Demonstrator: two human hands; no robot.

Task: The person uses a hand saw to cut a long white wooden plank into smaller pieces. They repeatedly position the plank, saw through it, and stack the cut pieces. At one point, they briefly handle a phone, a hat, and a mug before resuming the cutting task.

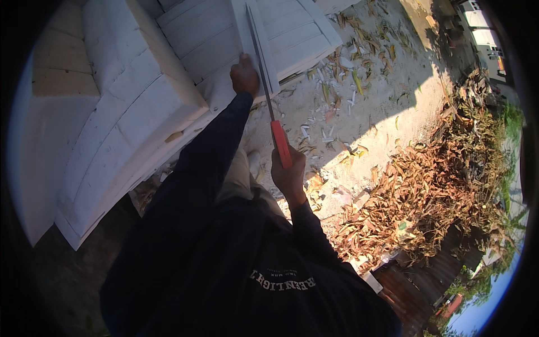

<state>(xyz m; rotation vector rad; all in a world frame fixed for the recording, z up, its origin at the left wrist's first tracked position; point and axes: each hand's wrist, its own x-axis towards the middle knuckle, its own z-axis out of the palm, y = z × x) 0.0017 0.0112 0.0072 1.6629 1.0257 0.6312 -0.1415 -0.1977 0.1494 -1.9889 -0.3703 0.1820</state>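
Note:
My right hand (pixel 289 171) is wrapped round the red handle of a handsaw (pixel 259 59). Its long, narrow dark blade points away from me and is seen nearly edge-on, so its teeth cannot be made out. The blade lies along a long white strip (pixel 242 25) that rests on a stack of white foam-like slabs (pixel 297 39). Just left of the blade, my left hand (pixel 245 76) is closed on the strip's left edge, with the fingertips partly hidden.
Large white blocks (pixel 129 101) fill the left side. Dry leaves and white offcuts (pixel 328 135) litter the sandy ground (pixel 382 106). At the right lies a big heap of brown leaves (pixel 426 185), beside rusty corrugated sheets (pixel 421 281).

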